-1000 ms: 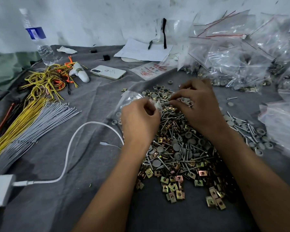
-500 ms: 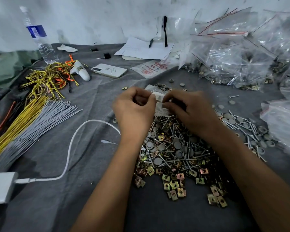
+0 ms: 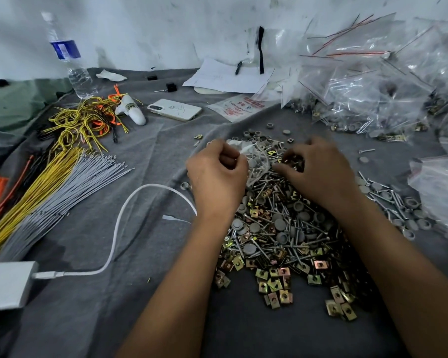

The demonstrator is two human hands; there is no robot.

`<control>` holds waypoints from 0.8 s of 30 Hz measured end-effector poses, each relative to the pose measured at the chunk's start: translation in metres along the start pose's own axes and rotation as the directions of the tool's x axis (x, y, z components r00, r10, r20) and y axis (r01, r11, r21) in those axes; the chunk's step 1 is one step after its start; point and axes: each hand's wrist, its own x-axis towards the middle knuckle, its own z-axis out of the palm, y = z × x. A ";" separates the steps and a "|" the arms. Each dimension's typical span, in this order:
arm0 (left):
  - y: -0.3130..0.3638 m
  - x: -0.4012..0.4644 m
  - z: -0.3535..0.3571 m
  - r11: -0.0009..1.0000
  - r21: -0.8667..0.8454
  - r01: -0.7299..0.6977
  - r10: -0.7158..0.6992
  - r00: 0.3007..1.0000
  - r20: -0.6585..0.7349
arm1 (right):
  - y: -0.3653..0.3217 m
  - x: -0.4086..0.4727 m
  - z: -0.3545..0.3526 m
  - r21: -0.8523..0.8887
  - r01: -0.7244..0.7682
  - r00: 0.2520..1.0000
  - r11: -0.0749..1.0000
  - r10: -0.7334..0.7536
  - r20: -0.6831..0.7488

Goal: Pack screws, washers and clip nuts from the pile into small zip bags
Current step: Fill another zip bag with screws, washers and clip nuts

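Screws [image 3: 259, 161] in zip bag [image 3: 254, 157] pinched by left hand [image 3: 217, 177]; right hand [image 3: 318, 174] clawed over pile [image 3: 282, 233].

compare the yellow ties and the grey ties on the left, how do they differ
The grey ties lie straight in one fanned bundle, tips pointing away from the person. The yellow ties come two ways: a straight bundle beside the grey one, and a loose looped tangle farther back, mixed with orange and black strands. The grey bundle lies nearer the hardware pile than the yellow one. Both are thin and long, and rest on the grey cloth.
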 end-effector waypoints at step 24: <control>-0.004 0.000 0.004 0.996 -0.075 0.040 -0.037 0.998 0.048 | -0.003 0.000 -0.002 -0.013 0.010 0.996 1.000 -0.009 0.088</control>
